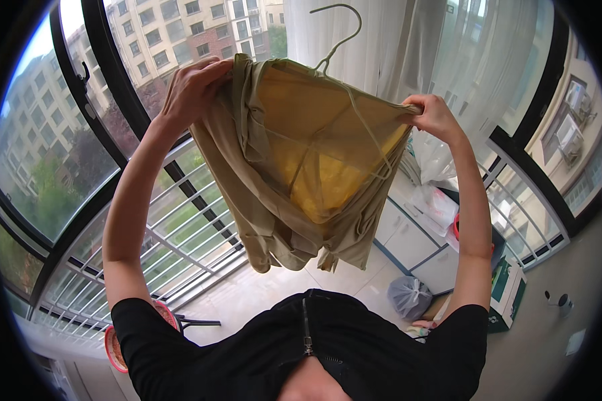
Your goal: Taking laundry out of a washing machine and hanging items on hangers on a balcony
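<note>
A khaki garment [276,200] is stretched between my two raised hands, its opening facing me and showing a yellowish inside. At its upper left edge my left hand [195,90] grips the gathered cloth. My right hand [434,118] pinches the opposite end of the rim between thumb and fingers. A pale clothes hanger [353,108] sits within the opening. Its hook [358,22] rises above the garment's far rim, and one wire arm slopes down inside toward the right. The hanger's other arm is mostly hidden by the cloth. The garment's lower part hangs in loose folds.
Windows with dark frames [108,80] and a white metal railing [185,225] stand on the left. Sheer curtains [331,30] hang ahead. Low white cabinets [411,240], a tied grey plastic bag [409,298] and a green-and-white box [506,295] are to the right. Red-rimmed trays [114,348] lie lower left.
</note>
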Available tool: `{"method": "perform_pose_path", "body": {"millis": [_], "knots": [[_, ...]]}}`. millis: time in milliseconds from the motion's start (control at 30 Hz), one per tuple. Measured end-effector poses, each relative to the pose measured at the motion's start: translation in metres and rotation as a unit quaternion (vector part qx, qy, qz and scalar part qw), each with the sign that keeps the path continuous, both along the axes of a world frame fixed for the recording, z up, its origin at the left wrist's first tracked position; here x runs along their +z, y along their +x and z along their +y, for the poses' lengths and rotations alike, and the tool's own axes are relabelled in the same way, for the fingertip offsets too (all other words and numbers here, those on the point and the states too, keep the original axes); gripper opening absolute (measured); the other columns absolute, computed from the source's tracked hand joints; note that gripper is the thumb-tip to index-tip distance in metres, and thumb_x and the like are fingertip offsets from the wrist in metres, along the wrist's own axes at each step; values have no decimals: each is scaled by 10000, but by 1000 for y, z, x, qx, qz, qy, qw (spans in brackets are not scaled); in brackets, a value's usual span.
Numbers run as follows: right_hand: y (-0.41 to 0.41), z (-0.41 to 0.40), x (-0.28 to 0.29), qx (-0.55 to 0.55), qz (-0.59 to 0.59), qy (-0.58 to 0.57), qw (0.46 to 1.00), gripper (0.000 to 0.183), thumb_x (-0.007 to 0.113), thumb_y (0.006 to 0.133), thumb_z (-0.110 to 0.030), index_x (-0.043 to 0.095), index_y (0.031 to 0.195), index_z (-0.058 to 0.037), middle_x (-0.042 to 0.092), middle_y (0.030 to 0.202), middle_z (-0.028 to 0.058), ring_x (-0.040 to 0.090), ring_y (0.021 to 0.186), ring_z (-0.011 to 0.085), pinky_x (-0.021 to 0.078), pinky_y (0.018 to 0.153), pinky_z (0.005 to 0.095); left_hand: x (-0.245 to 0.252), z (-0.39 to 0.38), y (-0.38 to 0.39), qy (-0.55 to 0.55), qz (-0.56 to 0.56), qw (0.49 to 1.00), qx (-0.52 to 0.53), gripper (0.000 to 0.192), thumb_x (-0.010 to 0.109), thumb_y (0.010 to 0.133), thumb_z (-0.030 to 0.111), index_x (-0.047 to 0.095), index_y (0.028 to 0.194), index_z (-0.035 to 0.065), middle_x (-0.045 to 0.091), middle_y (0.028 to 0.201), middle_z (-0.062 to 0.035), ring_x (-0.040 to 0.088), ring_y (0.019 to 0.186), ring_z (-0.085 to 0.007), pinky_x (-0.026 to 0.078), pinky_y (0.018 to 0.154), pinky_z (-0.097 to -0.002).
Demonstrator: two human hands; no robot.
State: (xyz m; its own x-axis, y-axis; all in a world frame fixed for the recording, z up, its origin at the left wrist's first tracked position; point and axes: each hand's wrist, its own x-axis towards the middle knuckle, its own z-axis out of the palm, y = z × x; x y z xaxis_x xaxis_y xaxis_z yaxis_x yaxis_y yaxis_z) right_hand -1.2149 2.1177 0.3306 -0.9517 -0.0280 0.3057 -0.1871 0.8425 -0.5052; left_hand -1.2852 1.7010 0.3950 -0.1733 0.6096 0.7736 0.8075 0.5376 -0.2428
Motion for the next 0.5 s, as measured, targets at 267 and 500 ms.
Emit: {"method": "perform_pose_path", "body": {"millis": [267,500], "knots": [[63,-47,43,220,46,-1,974,284,656,743,-249,621,853,10,599,900,98,590,751,152,461,641,262,2,3,27,-66,185,961,194,303,528,750,93,574,1022,219,508,767,-22,571,713,-202,466,552,-328],[21,-82,54,63,312,24,948,278,533,837,-145,511,1095,-44,603,952,155,619,799,260,492,723,313,-4,-1,29,174,100,968,150,248,524,739,64,590,965,142,568,805,-39,588,707,-253,448,556,-323]]}}
